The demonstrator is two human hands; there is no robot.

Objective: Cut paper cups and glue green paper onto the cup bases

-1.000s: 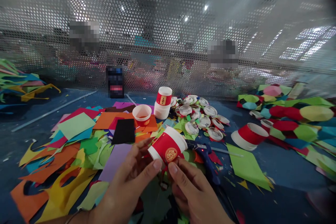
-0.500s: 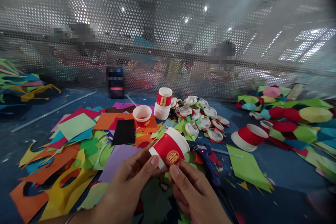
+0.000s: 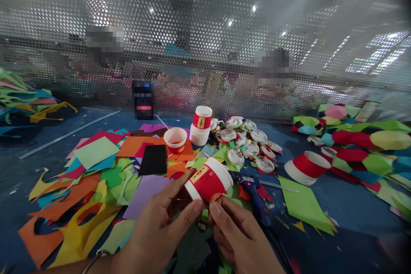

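A white paper cup with a red band point(image 3: 208, 181) is held tilted above the blue table. My left hand point(image 3: 163, 218) grips its left, narrow end, fingers behind and thumb below. At the cup's lower right, my right hand point(image 3: 233, 227) pinches near the gold round emblem with thumb and forefinger. A beige label with dark characters shows on the band. Just right of the cup lies a blue glue gun point(image 3: 257, 195) with a small red light. Behind stand a stack of white cups point(image 3: 199, 133) and an open red-and-white cup point(image 3: 175, 141).
Coloured paper sheets and scraps point(image 3: 96, 153) cover the left side. Round lids or discs point(image 3: 250, 150) are piled behind the glue gun. Cups lie on their side point(image 3: 307, 168) at the right, near coloured paper shapes point(image 3: 349, 158). A phone point(image 3: 144, 99) leans on the perforated metal screen point(image 3: 199, 21).
The held cup has turned: its beige label has come into view, and the gold emblem has moved down toward my right fingertips. My left fingers have shifted on the cup.
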